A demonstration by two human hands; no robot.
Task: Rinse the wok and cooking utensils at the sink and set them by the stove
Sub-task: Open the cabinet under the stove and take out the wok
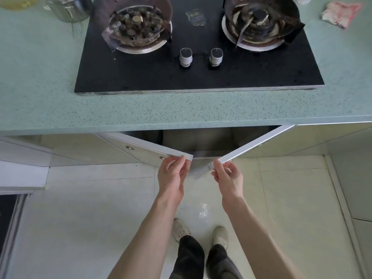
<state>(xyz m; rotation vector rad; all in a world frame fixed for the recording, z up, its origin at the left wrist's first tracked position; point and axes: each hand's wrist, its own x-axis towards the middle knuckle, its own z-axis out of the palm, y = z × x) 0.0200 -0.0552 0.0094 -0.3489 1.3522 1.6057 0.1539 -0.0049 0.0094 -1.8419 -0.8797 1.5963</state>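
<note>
Two glossy pale cabinet doors stand ajar beneath the speckled green stone countertop. The left hand pinches the white edge of the left door between thumb and fingers; the right hand pinches the edge of the right door likewise. Above lies a flat black glass stove with two round, grimy burners and two silver cylindrical knobs. A shiny steel pot sits left of it. No wok or utensils are in view.
</note>
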